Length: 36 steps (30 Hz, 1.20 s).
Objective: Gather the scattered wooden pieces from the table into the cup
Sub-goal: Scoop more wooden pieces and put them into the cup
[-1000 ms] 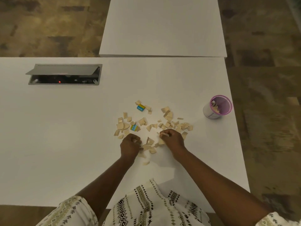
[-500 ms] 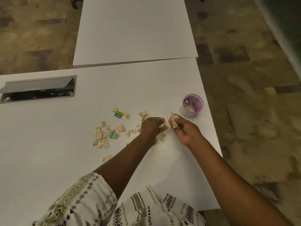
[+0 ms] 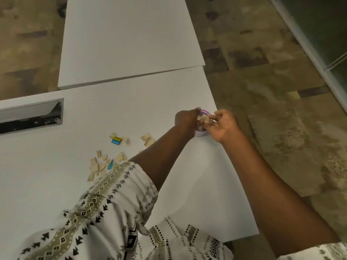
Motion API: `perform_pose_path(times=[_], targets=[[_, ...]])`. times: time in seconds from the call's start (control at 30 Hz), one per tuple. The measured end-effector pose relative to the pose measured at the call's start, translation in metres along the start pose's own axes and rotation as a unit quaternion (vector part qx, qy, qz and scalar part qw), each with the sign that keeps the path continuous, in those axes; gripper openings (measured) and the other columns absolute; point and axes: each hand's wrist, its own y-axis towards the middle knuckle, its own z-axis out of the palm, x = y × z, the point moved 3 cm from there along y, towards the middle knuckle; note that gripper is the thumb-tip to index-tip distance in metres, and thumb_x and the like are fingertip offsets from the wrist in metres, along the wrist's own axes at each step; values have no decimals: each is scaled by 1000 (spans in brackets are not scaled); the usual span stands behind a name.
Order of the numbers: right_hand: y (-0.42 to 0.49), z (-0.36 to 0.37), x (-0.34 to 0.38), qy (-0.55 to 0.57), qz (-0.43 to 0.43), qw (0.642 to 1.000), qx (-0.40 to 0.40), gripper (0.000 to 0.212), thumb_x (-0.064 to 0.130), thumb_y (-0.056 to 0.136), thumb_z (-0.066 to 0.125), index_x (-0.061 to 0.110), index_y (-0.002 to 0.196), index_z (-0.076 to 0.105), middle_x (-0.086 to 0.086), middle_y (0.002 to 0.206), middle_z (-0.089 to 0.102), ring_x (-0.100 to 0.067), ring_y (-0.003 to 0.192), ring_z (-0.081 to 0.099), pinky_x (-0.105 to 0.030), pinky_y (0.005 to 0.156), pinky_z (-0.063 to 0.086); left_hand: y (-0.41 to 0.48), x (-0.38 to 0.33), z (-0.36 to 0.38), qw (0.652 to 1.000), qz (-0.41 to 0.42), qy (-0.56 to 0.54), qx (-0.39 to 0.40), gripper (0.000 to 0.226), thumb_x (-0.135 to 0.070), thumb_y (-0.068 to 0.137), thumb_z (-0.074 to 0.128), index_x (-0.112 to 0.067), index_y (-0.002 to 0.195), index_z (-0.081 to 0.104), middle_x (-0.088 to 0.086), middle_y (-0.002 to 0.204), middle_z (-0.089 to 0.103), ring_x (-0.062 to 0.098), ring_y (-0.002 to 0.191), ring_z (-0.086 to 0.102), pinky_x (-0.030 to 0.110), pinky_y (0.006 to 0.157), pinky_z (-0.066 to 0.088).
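The purple-rimmed cup [image 3: 201, 133] stands near the table's right edge, mostly hidden behind my hands. My left hand [image 3: 185, 117] and my right hand [image 3: 222, 124] meet right over its mouth, both pinching pale wooden pieces [image 3: 203, 118] between their fingertips. More scattered wooden pieces [image 3: 99, 166] lie on the white table [image 3: 56, 184] to the left, partly covered by my left sleeve. A smaller group of pieces [image 3: 147, 139] sits beside my left forearm. Two blue-and-yellow pieces [image 3: 116, 140] lie among them.
A recessed cable box with an open grey lid [image 3: 30, 117] sits at the table's left. A second white table [image 3: 127, 40] butts against the far side. The table's right edge [image 3: 234, 166] drops to patterned floor close to the cup.
Both hands left the pile carrying wooden pieces and travelled right to the cup, where they now hover over its mouth. The view has swung right and closer.
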Motion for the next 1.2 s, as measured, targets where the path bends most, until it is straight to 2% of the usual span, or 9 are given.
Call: perform_pose_path(times=[0.1, 0.2, 0.27, 0.47, 0.6, 0.8, 0.97, 1.07, 1.2], targets=[[1, 0, 4, -22, 8, 1000, -2, 15, 13, 94, 42, 0, 98, 50, -19, 90, 53, -32, 75, 60, -38, 62, 55, -3, -4, 2, 999, -18, -27, 11, 20, -28, 91, 69, -11, 87, 61, 9, 86, 65, 27, 74, 70, 31, 55, 61], [-1, 0, 5, -41, 10, 999, 1, 18, 15, 95, 44, 1, 104, 50, -17, 94, 52, -30, 77, 58, -40, 70, 56, 0, -3, -1, 999, -20, -27, 27, 27, -38, 92, 65, -12, 96, 62, 13, 105, 69, 32, 92, 72, 41, 85, 61], [-3, -1, 3, -66, -17, 998, -10, 21, 17, 95, 47, 4, 110, 52, -14, 94, 54, -29, 83, 60, -40, 79, 56, 1, -3, -4, 999, -7, -9, 36, 32, -41, 93, 62, -11, 106, 62, 13, 110, 69, 33, 95, 72, 44, 91, 60], [-5, -12, -19, -256, -168, 951, -32, 24, 28, 82, 59, 16, 100, 69, -2, 84, 67, -18, 75, 63, -32, 71, 54, -14, 2, -46, 997, 25, 42, 59, 38, -34, 96, 60, -1, 114, 64, 16, 100, 68, 31, 85, 69, 44, 84, 61], [-18, -1, -92, -364, -131, 920, 64, 18, 24, 90, 60, 14, 101, 69, -3, 92, 70, -23, 87, 68, -34, 80, 58, -16, 29, -134, 999, 16, 29, 14, 34, -33, 96, 61, -2, 110, 66, 16, 98, 69, 29, 81, 69, 39, 74, 60], [-5, -17, -155, -717, -219, 653, 104, 62, 36, 86, 69, 19, 141, 45, -16, 142, 42, -35, 125, 48, -36, 100, 43, -20, 77, -211, 995, 3, 76, -63, 31, -32, 95, 60, -4, 108, 66, 16, 98, 71, 27, 81, 68, 39, 73, 58], [3, -13, -201, -809, -196, 541, 122, 89, 47, 84, 68, 27, 154, 16, -15, 163, 1, -44, 147, 8, -50, 110, 34, -35, 121, -286, 962, 64, 198, -179, 27, -38, 89, 62, -12, 97, 66, 4, 95, 69, 25, 91, 65, 49, 86, 56], [-4, -2, -216, -833, -213, 496, 122, 90, 49, 84, 67, 29, 154, 15, -13, 162, 4, -45, 147, 7, -52, 106, 39, -44, 147, -315, 912, 111, 314, -239, 34, -38, 87, 67, -15, 112, 65, 9, 110, 64, 29, 107, 62, 45, 95, 50], [-15, 8, -237, -847, -230, 463, 128, 84, 43, 86, 66, 30, 153, 18, -13, 160, 11, -41, 144, 17, -49, 103, 42, -57, 181, -328, 866, 79, 425, -252, 78, -53, 77, 74, -14, 137, 44, 17, 126, 47, 39, 121, 48, 50, 94, 49]])
